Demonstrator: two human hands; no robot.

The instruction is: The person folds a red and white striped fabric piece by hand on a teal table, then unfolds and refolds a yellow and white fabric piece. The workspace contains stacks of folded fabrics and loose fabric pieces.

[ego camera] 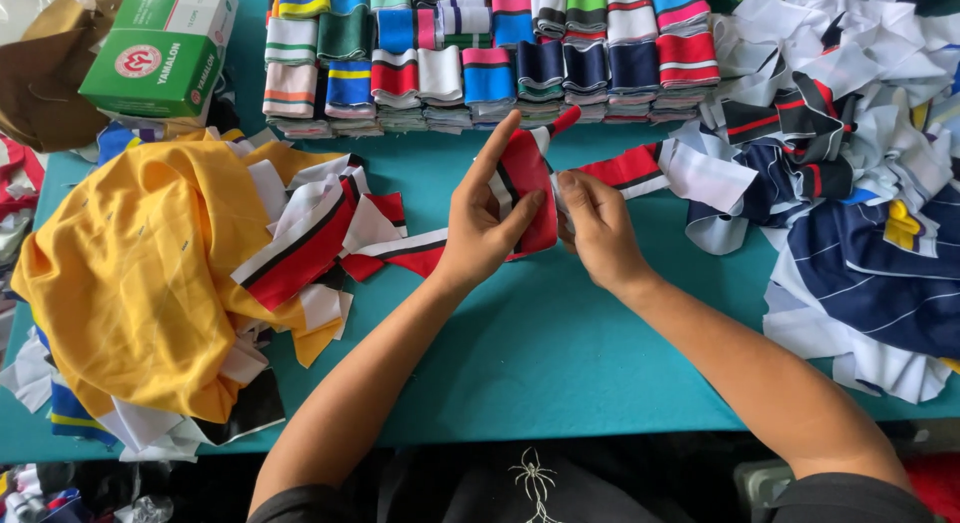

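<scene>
My left hand point(483, 223) and my right hand point(595, 228) both hold a red knit collar strip point(527, 173) with white and black stripes, above the middle of the teal table point(540, 343). The left fingers pinch the strip's folded part with the index finger pointing up. The right fingers grip it just beside them. One end of the strip trails left toward a pile of similar red, white and black strips point(315, 233); the other end point(630, 168) runs right toward a heap of cloth.
Stacks of folded striped collars point(480, 53) line the far edge. A yellow garment point(130, 273) lies at left under loose strips. A green and white box point(160, 48) sits far left. A heap of white and navy cloth pieces point(860, 183) fills the right.
</scene>
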